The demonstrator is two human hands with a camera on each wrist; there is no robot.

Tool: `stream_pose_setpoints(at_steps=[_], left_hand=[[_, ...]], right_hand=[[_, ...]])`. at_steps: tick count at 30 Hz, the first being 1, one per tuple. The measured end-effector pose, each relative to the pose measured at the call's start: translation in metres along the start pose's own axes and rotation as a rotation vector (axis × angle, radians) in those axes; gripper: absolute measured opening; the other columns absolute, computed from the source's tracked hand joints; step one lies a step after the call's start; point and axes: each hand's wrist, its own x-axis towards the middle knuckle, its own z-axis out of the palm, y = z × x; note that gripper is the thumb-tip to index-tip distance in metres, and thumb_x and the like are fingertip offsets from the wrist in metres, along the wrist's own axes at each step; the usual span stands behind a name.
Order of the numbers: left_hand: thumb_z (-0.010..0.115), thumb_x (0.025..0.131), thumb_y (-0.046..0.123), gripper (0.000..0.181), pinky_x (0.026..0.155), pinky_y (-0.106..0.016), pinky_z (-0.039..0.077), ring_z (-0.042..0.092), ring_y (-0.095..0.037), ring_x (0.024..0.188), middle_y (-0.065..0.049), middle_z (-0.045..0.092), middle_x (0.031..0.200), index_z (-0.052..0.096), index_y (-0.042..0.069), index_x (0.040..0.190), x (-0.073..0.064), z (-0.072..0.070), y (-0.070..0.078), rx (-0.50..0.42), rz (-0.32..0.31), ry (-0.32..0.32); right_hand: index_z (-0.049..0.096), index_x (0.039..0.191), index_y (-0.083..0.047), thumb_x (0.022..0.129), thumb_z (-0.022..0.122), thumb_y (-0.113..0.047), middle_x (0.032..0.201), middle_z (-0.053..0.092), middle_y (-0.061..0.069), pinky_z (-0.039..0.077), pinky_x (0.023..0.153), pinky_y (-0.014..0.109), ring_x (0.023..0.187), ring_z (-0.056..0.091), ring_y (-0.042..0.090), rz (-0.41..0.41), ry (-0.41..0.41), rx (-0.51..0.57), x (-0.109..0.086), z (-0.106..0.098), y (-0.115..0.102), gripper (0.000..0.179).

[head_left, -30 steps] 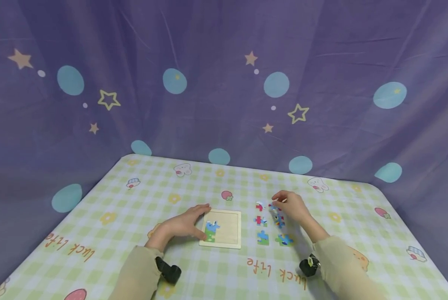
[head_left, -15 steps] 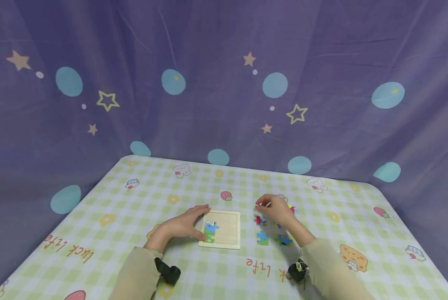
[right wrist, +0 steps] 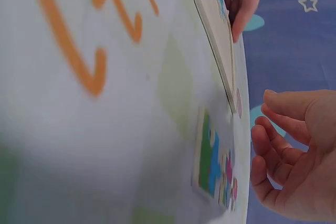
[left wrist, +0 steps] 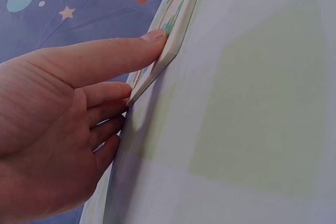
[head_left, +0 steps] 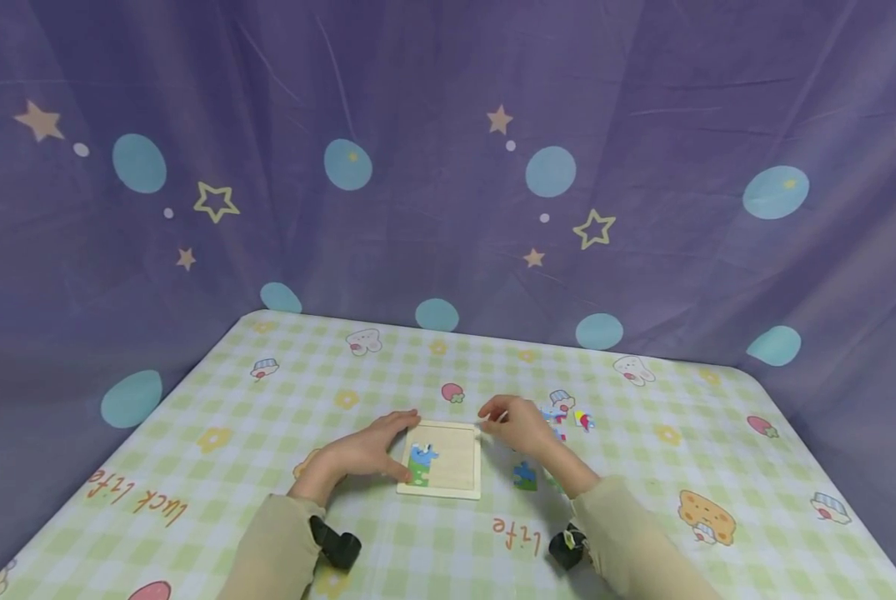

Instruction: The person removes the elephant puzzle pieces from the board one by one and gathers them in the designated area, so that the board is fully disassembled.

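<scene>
My left hand (head_left: 365, 450) holds the left side of a square wooden puzzle tray (head_left: 478, 467). Its thumb (left wrist: 152, 40) lies on the near corner and its fingers reach along to the far one. Joined blue and green puzzle pieces (head_left: 421, 462) fill the tray's lower left part. Beside the tray's far right corner, my right hand (head_left: 518, 425) brings thumb and index finger together on a puzzle piece; the fingers hide nearly all of it. In the right wrist view, the fingertips of the right hand (right wrist: 294, 150) are above the table.
A blue and green piece (head_left: 525, 476) lies right of the tray. Farther right are a red and yellow piece (head_left: 584, 420) and others partly hidden by the right hand and forearm. The checked tablecloth (head_left: 305, 342) reaches back to a purple curtain (head_left: 432, 233).
My right hand has moved left from the loose pieces to the tray's far right corner, taking up a red and white piece on the way. The left hand stays on the tray.
</scene>
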Motion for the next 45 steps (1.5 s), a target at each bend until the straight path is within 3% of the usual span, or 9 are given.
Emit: stream_pose_setpoints(at_steps=[9, 19, 30, 45], left_hand=[[0.077, 0.07, 0.02, 0.086, 0.109, -0.051, 0.016, 0.014, -0.031, 0.138, -0.011, 0.02, 0.15, 0.03, 0.004, 0.141, 0.001, 0.0, 0.0, 0.001, -0.01, 0.002], [0.077, 0.071, 0.022, 0.087, 0.107, -0.053, 0.018, 0.013, -0.032, 0.138, -0.012, 0.019, 0.15, 0.03, 0.004, 0.141, 0.001, -0.002, -0.001, 0.017, 0.011, -0.008], [0.076, 0.072, 0.023, 0.087, 0.107, -0.053, 0.019, 0.013, -0.032, 0.138, -0.012, 0.019, 0.151, 0.028, 0.004, 0.142, 0.001, -0.002, -0.002, 0.02, 0.021, -0.02], [0.075, 0.073, 0.022, 0.086, 0.107, -0.053, 0.019, 0.012, -0.032, 0.138, -0.012, 0.018, 0.151, 0.028, 0.004, 0.142, 0.001, -0.002, -0.002, 0.025, 0.019, -0.021]], right_hand=[[0.067, 0.091, -0.01, 0.081, 0.067, -0.016, 0.075, 0.061, -0.003, 0.045, 0.059, 0.024, 0.067, 0.054, 0.009, -0.085, -0.082, -0.006, 0.004, 0.015, -0.014, 0.012], [0.068, 0.094, -0.009, 0.077, 0.071, -0.017, 0.074, 0.061, -0.004, 0.044, 0.058, 0.021, 0.064, 0.053, 0.006, -0.142, -0.165, -0.019, 0.005, 0.031, -0.032, 0.019], [0.067, 0.095, -0.012, 0.074, 0.074, -0.021, 0.075, 0.062, -0.006, 0.043, 0.059, 0.022, 0.065, 0.053, 0.005, -0.115, -0.217, -0.118, 0.005, 0.041, -0.039, 0.024], [0.068, 0.093, -0.017, 0.072, 0.075, -0.029, 0.07, 0.057, -0.01, 0.04, 0.055, 0.021, 0.061, 0.049, 0.005, -0.099, -0.189, -0.232, 0.006, 0.05, -0.045, 0.025]])
